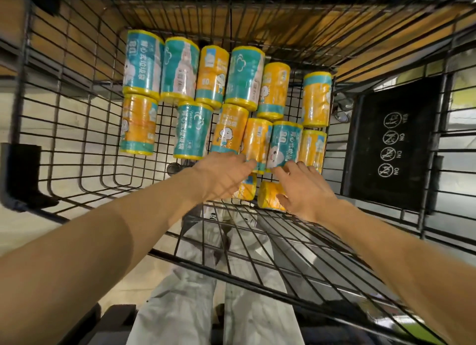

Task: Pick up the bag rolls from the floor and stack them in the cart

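Several teal and orange bag rolls lie in rows on the bottom of the black wire cart (77, 128). Both my arms reach down into it. My left hand (221, 176) rests over an orange roll (246, 189), its fingertips touching the end of another orange roll (257, 141). My right hand (304, 187) lies on an orange roll (268, 194) lying crosswise, with its fingers against a teal roll (284, 145). Whether either hand grips a roll is hidden by the hands themselves.
The cart's folded child seat flap (391, 143), black with white warning signs, stands at the right. Wire walls enclose all sides. The bottom left of the cart floor (144, 174) holds no rolls. My legs in light trousers (180, 306) show below through the wire.
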Demonstrator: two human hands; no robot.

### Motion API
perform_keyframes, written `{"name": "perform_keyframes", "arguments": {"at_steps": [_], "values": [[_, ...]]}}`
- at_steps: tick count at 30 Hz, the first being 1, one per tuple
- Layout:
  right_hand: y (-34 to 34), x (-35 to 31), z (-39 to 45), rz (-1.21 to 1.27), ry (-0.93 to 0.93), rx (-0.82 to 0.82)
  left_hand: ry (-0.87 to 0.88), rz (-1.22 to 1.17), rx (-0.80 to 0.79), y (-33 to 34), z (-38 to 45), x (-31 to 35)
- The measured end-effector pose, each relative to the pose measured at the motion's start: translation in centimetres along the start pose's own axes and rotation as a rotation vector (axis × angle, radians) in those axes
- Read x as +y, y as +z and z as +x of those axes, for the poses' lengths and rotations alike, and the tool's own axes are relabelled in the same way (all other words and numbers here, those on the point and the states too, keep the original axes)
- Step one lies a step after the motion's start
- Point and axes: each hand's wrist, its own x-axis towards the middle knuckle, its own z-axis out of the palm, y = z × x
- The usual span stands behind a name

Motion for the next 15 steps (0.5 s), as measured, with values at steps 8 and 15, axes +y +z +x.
{"name": "perform_keyframes", "arguments": {"at_steps": [8, 15], "values": [[-13.5, -1.8, -4.3, 0.057, -0.017, 0.212, -0.264, -0.155, 0.226, -10.1, -8.9, -0.9], [-27.8, -6.1, -10.3, -0.033, -0.064, 0.469, -0.400, -0.124, 0.496, -20.3, -22.4, -0.8]]}}
